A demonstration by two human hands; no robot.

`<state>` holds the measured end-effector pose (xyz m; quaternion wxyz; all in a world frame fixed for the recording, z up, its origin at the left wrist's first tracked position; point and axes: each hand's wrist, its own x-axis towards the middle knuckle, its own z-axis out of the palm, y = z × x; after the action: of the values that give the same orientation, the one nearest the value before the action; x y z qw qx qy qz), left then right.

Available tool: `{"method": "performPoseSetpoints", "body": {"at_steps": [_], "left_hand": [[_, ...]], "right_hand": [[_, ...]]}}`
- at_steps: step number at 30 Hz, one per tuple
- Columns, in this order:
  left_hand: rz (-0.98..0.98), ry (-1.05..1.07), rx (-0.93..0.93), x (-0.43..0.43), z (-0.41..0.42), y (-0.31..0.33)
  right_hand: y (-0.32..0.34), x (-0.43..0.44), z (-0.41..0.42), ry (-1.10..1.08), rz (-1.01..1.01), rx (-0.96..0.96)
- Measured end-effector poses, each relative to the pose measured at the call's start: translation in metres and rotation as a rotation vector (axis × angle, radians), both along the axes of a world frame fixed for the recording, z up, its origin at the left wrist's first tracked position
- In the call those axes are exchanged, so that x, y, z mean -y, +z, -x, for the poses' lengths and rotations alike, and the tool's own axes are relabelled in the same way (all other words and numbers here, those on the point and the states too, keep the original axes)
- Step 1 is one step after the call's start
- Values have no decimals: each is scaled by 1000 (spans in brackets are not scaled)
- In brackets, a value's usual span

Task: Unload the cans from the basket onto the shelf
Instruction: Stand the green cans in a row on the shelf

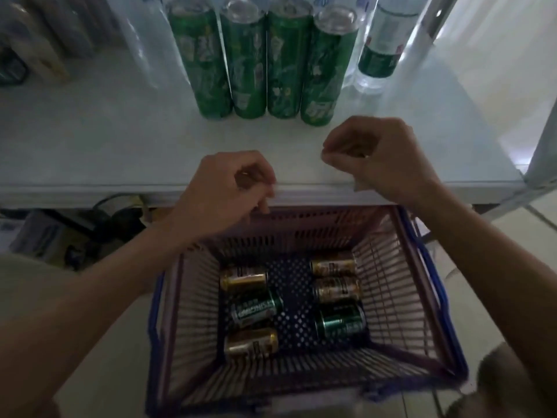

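Note:
A blue slatted basket [193, 300] stands on the floor below the white shelf [105, 140]. Several cans lie on their sides in it, in two columns: gold ones [244, 280] [333, 265] and green ones [256, 310] [340, 322]. My left hand [229, 188] hovers over the basket's far rim at the shelf edge, fingers curled with nothing in them. My right hand [373, 155] is over the shelf's front edge, fingers also curled and holding nothing that I can see. Neither hand touches a can.
Several tall green cans [250, 64] stand in a row at the back of the shelf, with clear bottles [382, 46] beside and behind them. Dark packages [30, 46] sit at the far left. A metal shelf post [539, 152] rises on the right.

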<state>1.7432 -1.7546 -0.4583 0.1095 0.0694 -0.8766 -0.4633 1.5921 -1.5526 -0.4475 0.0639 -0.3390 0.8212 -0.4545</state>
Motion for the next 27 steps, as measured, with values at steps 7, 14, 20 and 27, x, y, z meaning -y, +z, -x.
{"method": "performPoseSetpoints", "body": {"at_steps": [7,14,20,27], "left_hand": [[-20,-125,97,-14,-15,-9],[9,-220,201,-22,-34,-26],[91,-252,294,-29,-50,-53],[174,-350,444,-32,-65,-94]], "right_hand": [[8,1,-35,198,-164,-64],[-7,-3,-63,401,-406,-36],[-31,-11,-72,518,-565,23],[-72,-11,-82,660,-817,105]]}}
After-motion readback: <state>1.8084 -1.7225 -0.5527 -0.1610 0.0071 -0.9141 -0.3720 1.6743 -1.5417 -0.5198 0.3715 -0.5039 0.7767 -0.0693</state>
